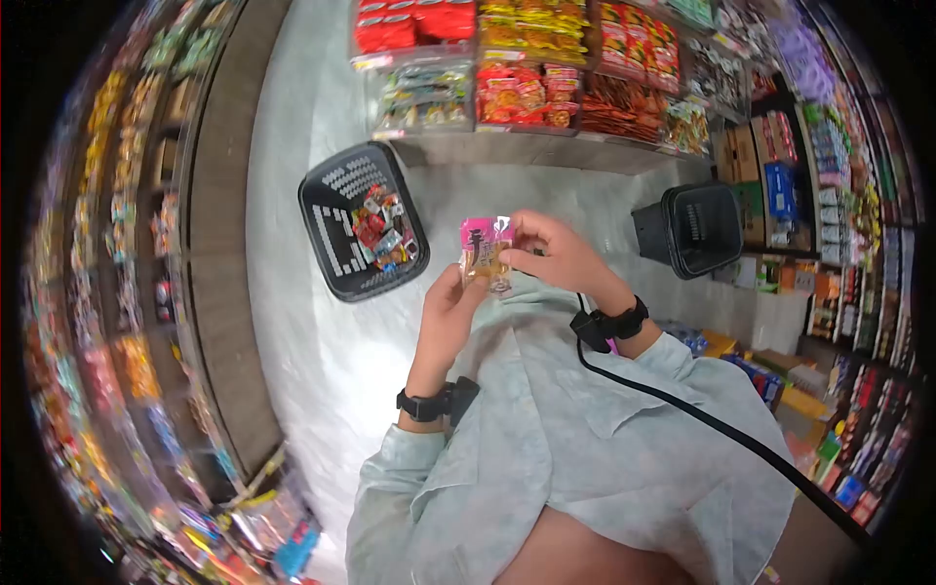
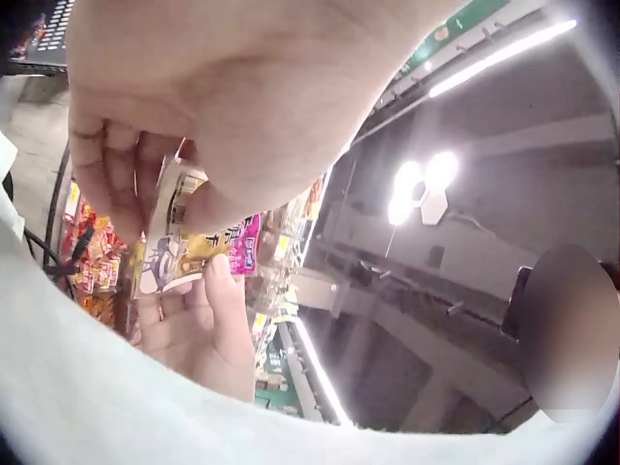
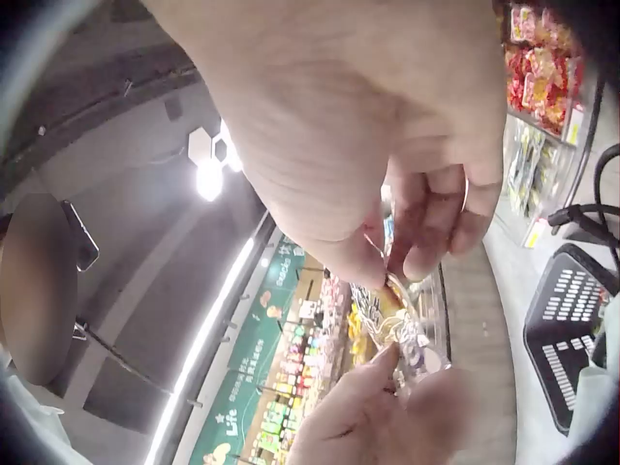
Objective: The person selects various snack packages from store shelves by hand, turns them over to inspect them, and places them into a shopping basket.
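Both hands hold a small pink and clear snack packet (image 1: 485, 255) in front of the body. The left hand (image 1: 450, 317) pinches its lower left part with thumb and fingers. At its upper right side the right hand (image 1: 558, 252) grips the edge between thumb and fingers. The left wrist view shows the packet (image 2: 199, 237) between the left hand (image 2: 223, 97) above and the right hand below. In the right wrist view the packet (image 3: 392, 315) is partly hidden by the fingers of the right hand (image 3: 358, 136).
A black basket (image 1: 419, 210) with several small packets stands on the floor at left, and a stack of dark baskets (image 1: 704, 229) at right. Snack bins (image 1: 526, 93) line the display ahead. Shelves flank both sides; a black cable (image 1: 682, 405) crosses the shirt.
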A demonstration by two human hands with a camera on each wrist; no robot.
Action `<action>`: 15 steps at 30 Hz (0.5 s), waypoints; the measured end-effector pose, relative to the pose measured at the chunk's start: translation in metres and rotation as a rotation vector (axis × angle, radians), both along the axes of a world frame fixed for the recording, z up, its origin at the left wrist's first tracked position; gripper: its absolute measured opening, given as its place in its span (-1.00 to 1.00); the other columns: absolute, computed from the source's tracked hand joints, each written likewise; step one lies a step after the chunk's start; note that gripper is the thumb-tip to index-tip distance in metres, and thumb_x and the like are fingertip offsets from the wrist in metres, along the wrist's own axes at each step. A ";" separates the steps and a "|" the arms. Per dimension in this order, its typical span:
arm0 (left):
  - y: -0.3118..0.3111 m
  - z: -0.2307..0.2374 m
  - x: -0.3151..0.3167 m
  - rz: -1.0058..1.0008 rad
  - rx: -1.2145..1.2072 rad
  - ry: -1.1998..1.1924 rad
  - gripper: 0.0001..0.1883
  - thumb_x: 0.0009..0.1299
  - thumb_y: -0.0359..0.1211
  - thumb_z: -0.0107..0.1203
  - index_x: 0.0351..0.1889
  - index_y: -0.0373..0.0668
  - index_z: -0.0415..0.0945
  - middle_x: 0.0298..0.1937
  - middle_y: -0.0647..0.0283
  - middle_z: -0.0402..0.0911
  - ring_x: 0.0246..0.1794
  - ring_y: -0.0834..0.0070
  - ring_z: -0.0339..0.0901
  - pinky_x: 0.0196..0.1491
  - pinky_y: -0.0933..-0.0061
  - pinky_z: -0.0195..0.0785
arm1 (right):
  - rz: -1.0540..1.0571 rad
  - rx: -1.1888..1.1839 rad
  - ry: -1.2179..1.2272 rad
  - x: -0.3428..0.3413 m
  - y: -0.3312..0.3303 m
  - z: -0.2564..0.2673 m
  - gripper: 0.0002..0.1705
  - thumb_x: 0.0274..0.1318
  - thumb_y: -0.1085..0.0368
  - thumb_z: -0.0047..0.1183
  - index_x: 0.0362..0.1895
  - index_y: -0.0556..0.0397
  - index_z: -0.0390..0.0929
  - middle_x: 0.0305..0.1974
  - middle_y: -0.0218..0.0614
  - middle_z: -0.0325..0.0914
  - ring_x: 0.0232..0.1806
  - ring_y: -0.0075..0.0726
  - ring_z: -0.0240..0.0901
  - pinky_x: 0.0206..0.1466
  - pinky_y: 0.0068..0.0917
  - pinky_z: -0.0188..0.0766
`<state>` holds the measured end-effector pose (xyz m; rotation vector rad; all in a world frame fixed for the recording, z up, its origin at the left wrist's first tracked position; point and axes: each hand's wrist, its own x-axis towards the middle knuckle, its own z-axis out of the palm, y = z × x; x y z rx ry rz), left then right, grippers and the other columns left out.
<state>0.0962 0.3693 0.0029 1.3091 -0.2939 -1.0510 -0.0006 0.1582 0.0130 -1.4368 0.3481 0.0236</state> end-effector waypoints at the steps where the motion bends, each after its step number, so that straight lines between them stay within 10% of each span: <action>1: 0.017 -0.005 -0.005 0.038 0.001 0.019 -0.74 0.66 -0.42 0.10 0.24 -0.25 0.60 0.06 0.37 0.71 0.03 0.64 0.57 0.14 0.51 0.41 | 0.039 -0.062 0.006 0.000 0.016 -0.002 -0.75 0.42 0.38 0.25 0.11 0.11 0.57 -0.04 -0.49 0.60 0.03 -0.61 0.54 0.15 -0.47 0.52; 15: 0.131 -0.033 -0.035 0.354 0.035 0.111 -0.88 0.65 -0.35 0.15 -0.04 -0.20 0.59 -0.13 0.41 0.65 -0.10 0.64 0.54 0.07 0.50 0.42 | 0.305 -0.220 0.053 0.035 0.095 0.002 -0.70 0.36 0.32 0.32 0.01 0.11 0.48 -0.17 -0.39 0.67 -0.15 -0.59 0.58 -0.04 -0.47 0.56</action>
